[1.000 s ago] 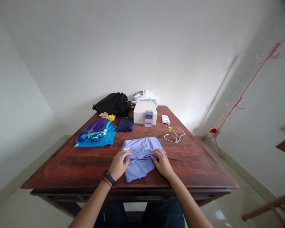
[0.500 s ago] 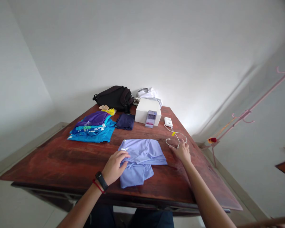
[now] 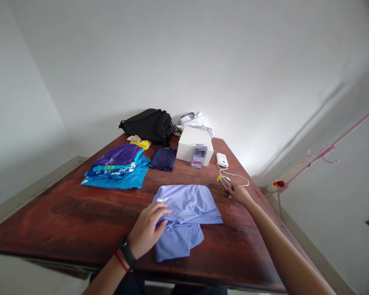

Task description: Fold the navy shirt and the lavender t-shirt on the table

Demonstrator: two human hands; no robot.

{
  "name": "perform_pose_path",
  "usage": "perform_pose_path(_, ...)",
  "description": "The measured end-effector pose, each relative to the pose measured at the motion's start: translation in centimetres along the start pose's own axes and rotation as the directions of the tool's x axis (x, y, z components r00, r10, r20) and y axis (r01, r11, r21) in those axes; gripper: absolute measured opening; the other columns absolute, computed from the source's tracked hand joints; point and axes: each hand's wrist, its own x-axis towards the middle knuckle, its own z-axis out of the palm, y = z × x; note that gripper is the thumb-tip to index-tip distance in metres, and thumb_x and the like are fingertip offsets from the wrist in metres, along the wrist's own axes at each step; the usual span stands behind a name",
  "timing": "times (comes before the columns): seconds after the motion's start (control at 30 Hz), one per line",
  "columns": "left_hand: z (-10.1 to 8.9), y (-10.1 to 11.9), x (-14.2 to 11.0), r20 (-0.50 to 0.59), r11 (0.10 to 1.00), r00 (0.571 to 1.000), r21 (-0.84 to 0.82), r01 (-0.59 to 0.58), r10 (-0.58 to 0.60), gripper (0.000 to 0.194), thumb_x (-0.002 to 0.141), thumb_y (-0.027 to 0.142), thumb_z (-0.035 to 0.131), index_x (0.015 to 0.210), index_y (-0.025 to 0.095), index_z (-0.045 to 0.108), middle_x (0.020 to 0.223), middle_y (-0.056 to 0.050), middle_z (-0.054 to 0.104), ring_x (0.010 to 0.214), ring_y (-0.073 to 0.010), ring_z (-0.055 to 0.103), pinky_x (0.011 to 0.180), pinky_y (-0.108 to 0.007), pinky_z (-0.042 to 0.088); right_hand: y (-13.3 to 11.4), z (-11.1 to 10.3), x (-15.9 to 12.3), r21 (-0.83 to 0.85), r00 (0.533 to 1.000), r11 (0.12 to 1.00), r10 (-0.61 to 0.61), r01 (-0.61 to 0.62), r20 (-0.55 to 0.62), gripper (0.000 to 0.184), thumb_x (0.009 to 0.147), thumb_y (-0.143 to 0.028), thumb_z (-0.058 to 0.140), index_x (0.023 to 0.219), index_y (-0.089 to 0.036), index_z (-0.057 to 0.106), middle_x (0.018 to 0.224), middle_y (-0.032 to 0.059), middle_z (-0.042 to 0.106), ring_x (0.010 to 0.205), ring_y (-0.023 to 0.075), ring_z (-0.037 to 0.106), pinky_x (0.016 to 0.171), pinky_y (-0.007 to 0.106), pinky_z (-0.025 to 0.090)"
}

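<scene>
A folded lavender garment [image 3: 187, 205] with a white mark at its upper left lies near the front of the table. My left hand [image 3: 150, 225] rests on its left side, fingers loosely bent and apart, gripping nothing. To the right, my right hand [image 3: 238, 193] has its fingers closed on a white cable [image 3: 244, 179] with a yellow tag. One end of the cable sticks out below the fingertips. The other end runs up to a small white power bank [image 3: 222, 159].
Folded blue and purple clothes [image 3: 117, 168] are stacked at the left, with a navy folded cloth [image 3: 162, 159] nearby. Behind stand a white box [image 3: 187, 141], a black bag [image 3: 146, 127] and a yellow packet [image 3: 141, 143]. A pink rack [image 3: 326, 151] stands beyond the table's right edge.
My right hand has drawn its fingers together on the cable, and the cable's loops have shifted. My left hand stays on the garment. The camera view has tilted slightly.
</scene>
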Motion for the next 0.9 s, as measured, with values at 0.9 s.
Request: perform_pose_path(0.9,0.4,-0.3,0.0,0.013,0.985,1.000,0.174,-0.001,-0.001,0.035,0.090,0.018,0.060,0.121,0.033,0.067,0.134,-0.002,0.063,0.123,-0.0266,0.061,0.100,-0.044,0.057,-3.8,-9.1,17.9,0.248,0.859,0.967,0.174,-0.057,-0.481,0.033,0.096,-0.044,0.047,0.090,-0.016,0.064,0.087,0.0124,0.069,0.078,0.0235,0.059,0.070,0.031,0.041)
